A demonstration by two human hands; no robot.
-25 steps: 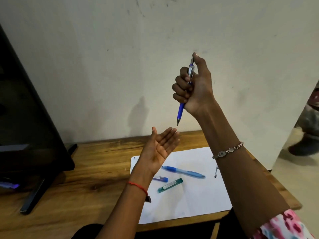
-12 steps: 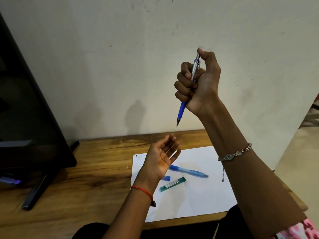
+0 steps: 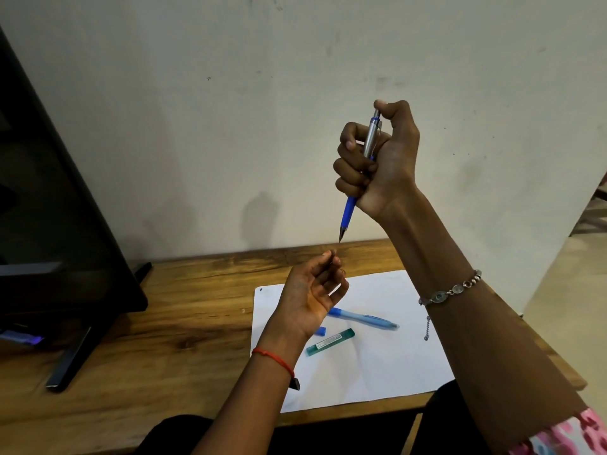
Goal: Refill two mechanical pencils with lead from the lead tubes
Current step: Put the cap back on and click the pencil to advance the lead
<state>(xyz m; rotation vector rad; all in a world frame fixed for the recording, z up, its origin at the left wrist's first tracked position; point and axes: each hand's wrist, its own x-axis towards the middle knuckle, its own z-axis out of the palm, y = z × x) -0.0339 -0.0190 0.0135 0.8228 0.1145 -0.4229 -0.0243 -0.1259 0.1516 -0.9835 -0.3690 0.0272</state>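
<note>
Clutching blue pencil (image 3: 348, 213) tip-down, right grip (image 3: 381, 162) thumbs its cap.

Pencil (image 3: 349, 211) (image 3: 364, 319): two. Lead tube (image 3: 330, 342) (image 3: 320, 330): two. Paper sheet (image 3: 377, 366): one. Monitor (image 3: 49, 224): one.

Paper sheet (image 3: 371, 372): white, matt and smooth, on a wooden table (image 3: 184, 310) with brown visible grain and a low varnish sheen. Above the sheet, mechanical pencil (image 3: 371, 149): upper barrel silver with a brushed-metal look, lower grip opaque blue plastic, tip dark metal. On the sheet are a light-blue pencil (image 3: 361, 318) of glossy translucent plastic and a lead tube (image 3: 330, 342) of teal translucent plastic with a paper-like label. Left of the sheet, monitor (image 3: 49, 224) in black matt plastic; behind the sheet, wall (image 3: 197, 110) matt, painted, scuffed; over the sheet, bracelet (image 3: 455, 289) of shiny metal beads and wrist thread (image 3: 274, 357) of red cord.
</note>
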